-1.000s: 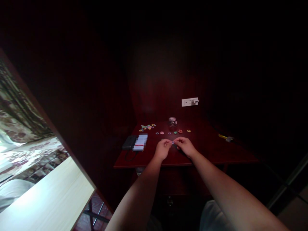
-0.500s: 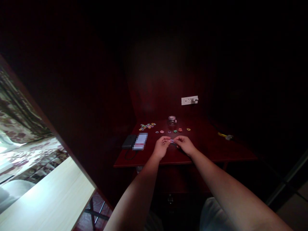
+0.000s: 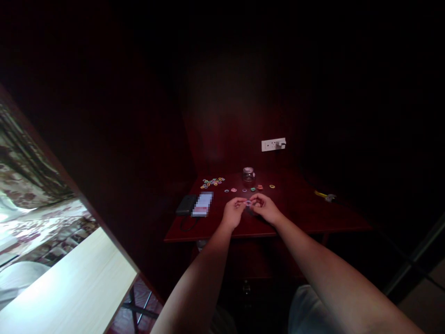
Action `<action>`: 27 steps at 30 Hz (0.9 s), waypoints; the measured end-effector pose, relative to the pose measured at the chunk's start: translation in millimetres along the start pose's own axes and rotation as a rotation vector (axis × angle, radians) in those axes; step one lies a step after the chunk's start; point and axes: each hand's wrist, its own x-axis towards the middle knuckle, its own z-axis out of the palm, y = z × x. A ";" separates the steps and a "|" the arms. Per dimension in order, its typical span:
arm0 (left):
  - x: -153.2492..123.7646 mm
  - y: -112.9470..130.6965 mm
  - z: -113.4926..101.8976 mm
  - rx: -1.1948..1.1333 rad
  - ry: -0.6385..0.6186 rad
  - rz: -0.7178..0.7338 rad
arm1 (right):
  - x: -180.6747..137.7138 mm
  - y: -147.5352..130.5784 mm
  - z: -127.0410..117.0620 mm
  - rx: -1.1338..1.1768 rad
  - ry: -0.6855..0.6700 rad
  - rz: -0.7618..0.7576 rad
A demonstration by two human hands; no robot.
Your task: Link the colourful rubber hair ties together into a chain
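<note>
My left hand point(image 3: 233, 212) and my right hand point(image 3: 266, 208) meet above the dark red table point(image 3: 299, 215), fingertips pinched together on a small pale ring point(image 3: 248, 202) held between them. Beyond my hands a row of small coloured rings point(image 3: 248, 189) lies on the table. A heap of more coloured rings point(image 3: 212, 182) sits at the back left. A small glass jar point(image 3: 248, 174) stands behind the row.
A dark power bank point(image 3: 186, 204) with a cable and a blurred flat box point(image 3: 202, 205) lie left of my hands. A yellow-handled tool point(image 3: 325, 196) rests at the right. A white wall socket point(image 3: 273, 144) is behind. A pale wooden table point(image 3: 69, 283) stands at lower left.
My hands have drawn slightly closer together around the small ring and lifted a little. Everything on the table stays where it was.
</note>
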 end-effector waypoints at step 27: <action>1.4 -7.0 -0.7 -0.018 -0.044 -0.010 | 5.4 14.6 -4.8 -0.090 0.097 0.086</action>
